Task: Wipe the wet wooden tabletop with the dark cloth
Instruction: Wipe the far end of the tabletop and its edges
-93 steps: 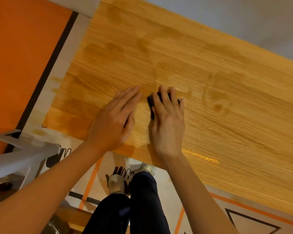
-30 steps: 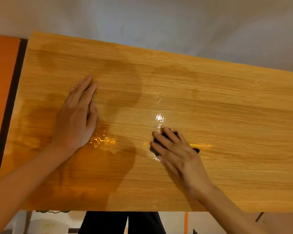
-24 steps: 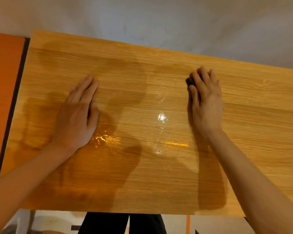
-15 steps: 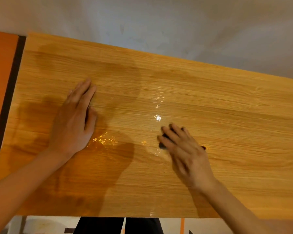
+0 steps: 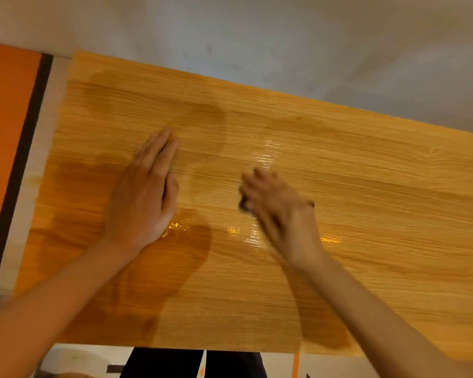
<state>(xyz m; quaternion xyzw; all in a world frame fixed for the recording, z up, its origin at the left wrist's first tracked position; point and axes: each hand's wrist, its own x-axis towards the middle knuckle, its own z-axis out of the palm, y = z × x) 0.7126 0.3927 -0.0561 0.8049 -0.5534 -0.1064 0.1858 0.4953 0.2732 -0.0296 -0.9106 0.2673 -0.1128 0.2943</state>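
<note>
The wooden tabletop (image 5: 380,186) fills most of the view, with darker damp patches on its left half and shiny wet streaks near the middle. My right hand (image 5: 279,211) presses flat on the dark cloth (image 5: 243,205) at the centre; only small dark edges of the cloth show under the blurred fingers. My left hand (image 5: 145,192) lies flat and open on the wood to the left, fingers together, holding nothing.
A grey wall (image 5: 257,36) runs behind the table's far edge. An orange panel with a black stripe (image 5: 8,132) lies left of the table. My dark trouser legs (image 5: 191,362) show below the near edge.
My right hand has swept the cloth back and forth across the table's middle, out to the far right and back to the centre. My left hand has stayed flat in place.
</note>
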